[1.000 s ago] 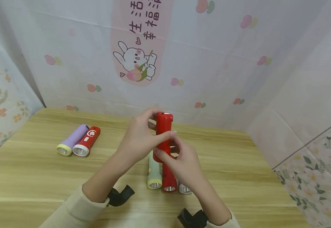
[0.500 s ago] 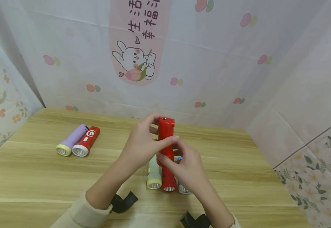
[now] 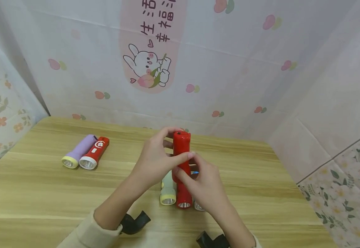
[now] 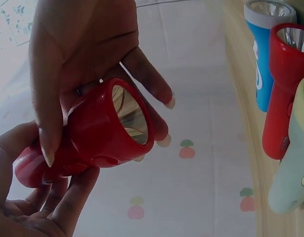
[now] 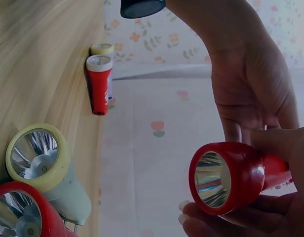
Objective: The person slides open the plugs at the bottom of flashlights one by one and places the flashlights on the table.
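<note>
A red flashlight [image 3: 181, 142] is held upright above the table by both hands, its lamp end down. My left hand [image 3: 152, 159] grips the tail end, thumb across its front. My right hand [image 3: 205, 182] pinches it lower, near the head, which shows its reflector [image 4: 130, 113] in the left wrist view. Behind and below lie three flashlights side by side: a pale green one with a yellow rim [image 3: 168, 190], another red one [image 3: 184, 196], and a blue one with a white rim [image 4: 263, 59], mostly hidden by my right hand in the head view.
Farther left on the wooden table [image 3: 37, 196] lie a purple flashlight [image 3: 81, 148] and a red one with a white rim [image 3: 97, 151], touching. A printed curtain [image 3: 229, 69] hangs behind the table. Black curved pieces [image 3: 134, 222] sit at both wrists.
Both hands have lowered the held red flashlight a little and shifted it slightly right. Their grip looks the same, and the flashlights on the table have stayed put.
</note>
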A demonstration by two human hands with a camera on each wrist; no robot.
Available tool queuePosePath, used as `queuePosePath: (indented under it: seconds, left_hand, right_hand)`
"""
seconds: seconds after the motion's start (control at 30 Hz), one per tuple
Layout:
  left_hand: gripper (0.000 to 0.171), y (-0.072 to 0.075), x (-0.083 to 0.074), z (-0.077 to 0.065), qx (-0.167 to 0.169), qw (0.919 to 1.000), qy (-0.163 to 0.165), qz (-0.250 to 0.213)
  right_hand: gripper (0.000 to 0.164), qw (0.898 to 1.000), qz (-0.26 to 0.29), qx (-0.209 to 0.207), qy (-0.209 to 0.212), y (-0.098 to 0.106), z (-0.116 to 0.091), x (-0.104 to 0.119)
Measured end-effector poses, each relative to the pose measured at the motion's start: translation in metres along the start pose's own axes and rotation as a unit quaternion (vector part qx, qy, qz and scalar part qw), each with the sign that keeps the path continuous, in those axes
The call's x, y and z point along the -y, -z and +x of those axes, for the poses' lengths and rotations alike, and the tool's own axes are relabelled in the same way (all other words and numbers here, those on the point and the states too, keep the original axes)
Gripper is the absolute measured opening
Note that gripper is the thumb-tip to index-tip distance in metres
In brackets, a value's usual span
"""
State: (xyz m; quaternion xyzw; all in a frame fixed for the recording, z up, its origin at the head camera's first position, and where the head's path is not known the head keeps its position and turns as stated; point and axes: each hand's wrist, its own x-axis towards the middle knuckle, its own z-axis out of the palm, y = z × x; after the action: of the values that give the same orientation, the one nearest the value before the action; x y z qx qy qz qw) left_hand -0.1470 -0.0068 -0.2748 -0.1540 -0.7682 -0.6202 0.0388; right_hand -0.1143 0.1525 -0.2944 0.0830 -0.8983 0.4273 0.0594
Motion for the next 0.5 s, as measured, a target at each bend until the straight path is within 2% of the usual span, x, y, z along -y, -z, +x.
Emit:
queuePosePath:
  seconds: [0.27, 0.4, 0.5]
  left_hand:
    - [0.053, 0.0011, 0.0023, -0.0027, 0.033, 0.9994, -0.006, -0.008]
    - [0.042, 0.0038, 0.0014, -0.0033, 0.045, 0.999, 0.005, -0.009]
    - [0.036, 0.0059, 0.0014, -0.0023, 0.055, 0.998, 0.002, -0.032]
  right_hand:
    - [0.03, 0.999, -0.023, 0.003, 0.038, 0.0025, -0.0003, -0.0062]
    - [0.03, 0.997, -0.05, -0.002, 0.057, 0.0022, 0.0009, -0.0087]
    - [0.029, 0.996, -0.057, -0.002, 0.063, 0.0027, 0.002, -0.0101]
